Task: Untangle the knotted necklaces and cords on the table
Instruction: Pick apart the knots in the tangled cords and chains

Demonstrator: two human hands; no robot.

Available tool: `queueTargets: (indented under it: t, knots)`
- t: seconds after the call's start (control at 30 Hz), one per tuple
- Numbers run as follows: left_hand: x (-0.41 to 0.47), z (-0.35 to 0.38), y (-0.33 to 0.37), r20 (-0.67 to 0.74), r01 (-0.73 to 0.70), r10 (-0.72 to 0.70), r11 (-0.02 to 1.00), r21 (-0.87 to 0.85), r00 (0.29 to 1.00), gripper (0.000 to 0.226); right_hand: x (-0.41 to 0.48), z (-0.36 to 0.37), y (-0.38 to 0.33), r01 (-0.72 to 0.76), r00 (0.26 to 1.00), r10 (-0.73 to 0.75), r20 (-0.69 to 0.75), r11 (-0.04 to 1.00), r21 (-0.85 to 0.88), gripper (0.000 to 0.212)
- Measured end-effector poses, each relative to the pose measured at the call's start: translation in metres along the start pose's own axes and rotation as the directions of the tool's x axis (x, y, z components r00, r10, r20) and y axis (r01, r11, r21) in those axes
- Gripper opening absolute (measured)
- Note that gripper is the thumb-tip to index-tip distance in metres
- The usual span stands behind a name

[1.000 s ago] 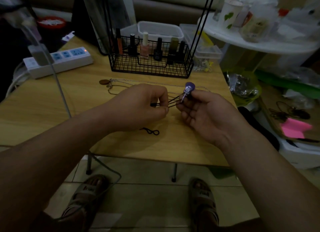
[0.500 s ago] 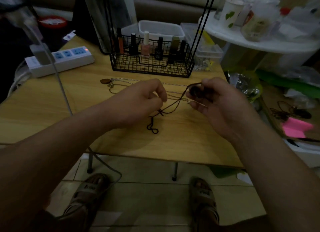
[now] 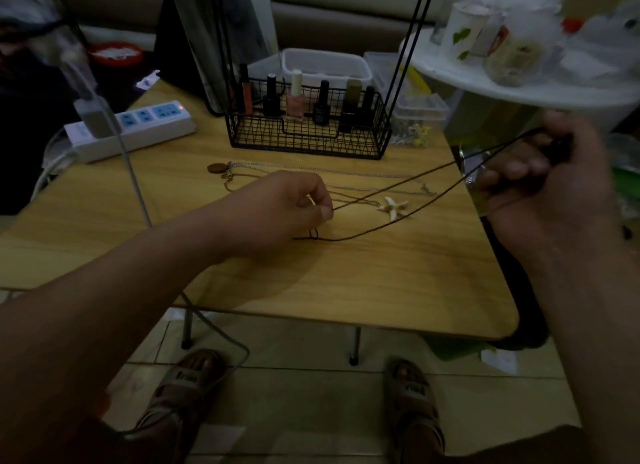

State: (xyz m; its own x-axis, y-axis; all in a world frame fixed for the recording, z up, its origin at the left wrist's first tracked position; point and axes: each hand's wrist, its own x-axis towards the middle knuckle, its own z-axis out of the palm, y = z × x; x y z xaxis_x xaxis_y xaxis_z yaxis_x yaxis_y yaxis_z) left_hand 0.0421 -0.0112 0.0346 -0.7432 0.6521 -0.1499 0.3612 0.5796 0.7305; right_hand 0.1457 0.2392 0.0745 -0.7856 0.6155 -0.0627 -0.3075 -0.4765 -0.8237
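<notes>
While the left hand (image 3: 277, 207) pinches one strand of the dark cord (image 3: 388, 193) between thumb and fingers (image 3: 323, 214) low over the worktop (image 3: 381, 283), the right hand (image 3: 547, 183) is lifted off past the right edge with its fingers curled shut around the cord's other end; what sits inside that fist is too blurred to name. Between the two hands the cord runs as two thin dark strands, drawn out nearly straight. The lower strand sags onto the wood and ends in a small loop or knot (image 3: 313, 234) just below the left hand.

The main risk, as I judge it, is that pulling the hands further apart would cinch that small knot tighter instead of freeing it. The strands also pass right over the pale starfish pendant (image 3: 393, 205) and the fine silver chains (image 3: 346, 172) lying across the worktop, so a sweep could snag them and drag them into a fresh tangle.

The cord itself looks thin, limp and matte, mostly clear along its length. The chains behind lie in loose long lines toward a round brown pendant (image 3: 216, 168), in front of the wire basket (image 3: 308, 134).
</notes>
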Motion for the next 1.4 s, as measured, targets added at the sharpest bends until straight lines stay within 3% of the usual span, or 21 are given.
queueTargets:
  t: [0.1,0.27,0.37,0.53,0.63,0.87,1.03,1.17,1.27,1.4]
  knots:
    - [0.000,-0.002,0.000,0.014,-0.012,0.012,0.999,-0.035,1.000,0.009,0.000,-0.001,-0.001,0.031,0.999,-0.031,0.014,1.000,0.003,0.041]
    - [0.001,-0.012,0.000,0.008,0.015,-0.013,0.938,-0.347,1.000,0.029,-0.004,0.001,0.005,-0.002,0.989,0.017,0.147,0.995,-0.103,0.035]
    - [0.003,-0.013,-0.001,-0.030,-0.024,0.018,0.972,-0.232,0.999,0.031,-0.008,0.004,0.007,-0.006,0.973,0.046,0.228,0.985,-0.172,0.021]
    - [0.004,-0.019,-0.006,-0.097,-0.083,0.079,0.996,-0.037,0.992,0.027,-0.014,0.011,0.005,0.031,0.941,0.043,0.337,0.977,-0.211,0.033]
    - [0.004,-0.023,-0.005,-0.160,-0.116,0.095,0.985,-0.131,0.983,0.029,-0.014,0.012,0.005,0.051,0.924,0.029,0.382,0.979,-0.199,0.033]
    - [0.005,-0.031,0.005,-0.178,-0.243,0.177,0.836,-0.492,0.968,0.030,-0.009,0.012,0.005,0.061,0.935,-0.008,0.355,0.988,-0.139,0.011]
    - [0.009,-0.032,0.009,-0.177,-0.241,0.174,0.829,-0.505,0.969,0.028,-0.005,0.009,0.002,0.006,0.959,0.016,0.283,0.997,-0.076,0.017]
    - [0.008,-0.032,0.009,-0.129,-0.205,0.161,0.833,-0.515,0.979,0.026,-0.008,0.009,0.003,-0.058,0.987,0.083,0.137,0.982,-0.182,0.019]
    - [0.007,-0.030,0.012,-0.019,-0.141,0.167,0.758,-0.636,0.986,0.030,-0.013,0.007,0.008,-0.182,0.970,0.232,0.073,0.891,-0.416,0.013]
    - [0.006,-0.024,0.022,0.169,0.041,0.231,0.474,-0.880,0.958,0.046,-0.020,0.007,0.018,-0.306,0.882,0.447,0.151,0.785,-0.538,0.022]
